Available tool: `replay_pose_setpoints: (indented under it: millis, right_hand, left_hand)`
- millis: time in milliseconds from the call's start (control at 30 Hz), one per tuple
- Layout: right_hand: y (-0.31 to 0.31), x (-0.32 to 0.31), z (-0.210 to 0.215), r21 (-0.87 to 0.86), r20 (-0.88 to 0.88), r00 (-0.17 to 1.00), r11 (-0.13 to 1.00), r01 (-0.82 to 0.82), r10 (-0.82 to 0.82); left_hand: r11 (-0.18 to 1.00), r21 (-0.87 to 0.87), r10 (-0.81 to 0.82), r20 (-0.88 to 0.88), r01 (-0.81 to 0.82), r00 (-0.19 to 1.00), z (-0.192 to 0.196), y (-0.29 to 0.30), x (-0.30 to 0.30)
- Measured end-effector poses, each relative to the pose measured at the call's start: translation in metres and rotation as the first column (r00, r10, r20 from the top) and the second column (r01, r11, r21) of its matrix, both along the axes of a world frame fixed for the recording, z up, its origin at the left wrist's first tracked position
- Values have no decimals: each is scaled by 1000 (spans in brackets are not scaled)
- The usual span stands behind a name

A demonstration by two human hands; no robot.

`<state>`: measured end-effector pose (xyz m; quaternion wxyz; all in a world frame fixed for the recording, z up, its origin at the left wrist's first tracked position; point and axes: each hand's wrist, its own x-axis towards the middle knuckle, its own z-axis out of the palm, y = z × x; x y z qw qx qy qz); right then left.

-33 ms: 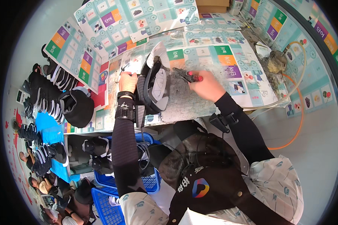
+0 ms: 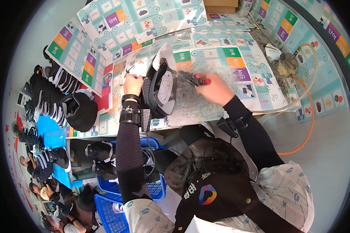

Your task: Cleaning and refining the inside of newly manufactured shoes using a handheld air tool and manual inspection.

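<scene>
My left hand (image 2: 133, 86) grips a black and grey shoe upper (image 2: 159, 91) and holds it on its side on the worktable (image 2: 198, 108). My right hand (image 2: 217, 92) is closed around a small tool with a red handle (image 2: 199, 80). The tool's tip points at the shoe upper's side, and I cannot tell whether it touches. Both forearms wear black sleeves, and a black strap sits on the left wrist.
Colourful printed sheets (image 2: 229, 58) cover the table. Rows of black shoe uppers (image 2: 46, 97) lie at the left. Blue baskets (image 2: 153, 188) holding more uppers stand under the table. A grimy pot (image 2: 286, 64) and an orange hose (image 2: 309, 124) are at the right.
</scene>
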<state>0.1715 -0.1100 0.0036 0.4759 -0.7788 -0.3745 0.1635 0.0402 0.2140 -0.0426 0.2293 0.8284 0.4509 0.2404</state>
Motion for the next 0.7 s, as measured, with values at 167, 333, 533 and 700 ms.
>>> replay_pose_setpoints:
  millis: [167, 333, 533, 700]
  right_hand:
    - [0, -2, 1, -100, 53, 980, 977, -186, 192]
    - [1, -7, 3, -43, -6, 991, 990, -137, 137]
    - [-3, -8, 3, -42, 52, 974, 975, -218, 220]
    - [-10, -6, 12, -99, 115, 992, 994, -44, 56]
  left_hand:
    - [998, 58, -25, 63, 22, 998, -10, 5, -3]
    - [999, 42, -23, 89, 20, 996, -9, 1, -4]
    - [998, 53, -44, 143, 37, 989, -1, -3, -8]
    - [997, -72, 1, 144, 10, 990, 4, -14, -6]
